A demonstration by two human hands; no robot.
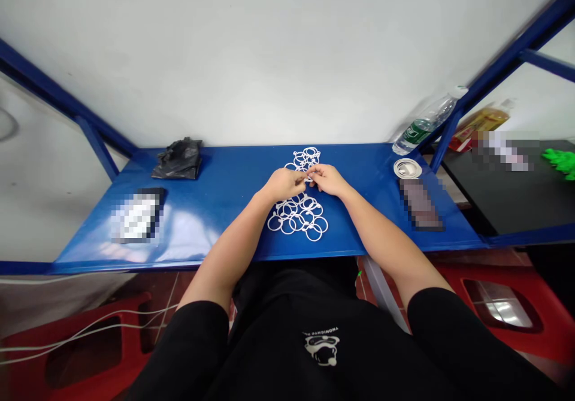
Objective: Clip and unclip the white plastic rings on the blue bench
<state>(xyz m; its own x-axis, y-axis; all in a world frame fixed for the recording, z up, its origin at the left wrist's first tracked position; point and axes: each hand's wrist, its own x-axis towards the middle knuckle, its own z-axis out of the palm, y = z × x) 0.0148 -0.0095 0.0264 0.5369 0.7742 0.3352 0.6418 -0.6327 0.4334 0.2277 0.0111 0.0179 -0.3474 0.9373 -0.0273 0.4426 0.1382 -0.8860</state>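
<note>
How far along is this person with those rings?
Perhaps midway, judging by two groups. Done-looking: a loose cluster of white plastic rings near the body. In hand: the left hand and right hand pinch a white piece together. Remaining: a tighter white-ring cluster beyond them, though which is finished is unclear.

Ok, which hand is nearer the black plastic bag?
Left. The left hand is nearer, to the right of the black plastic bag in view; the right hand is farther off on that same side, just beyond the left hand.

White plastic rings (305, 158) partly hidden under the hands (283, 185)
</note>
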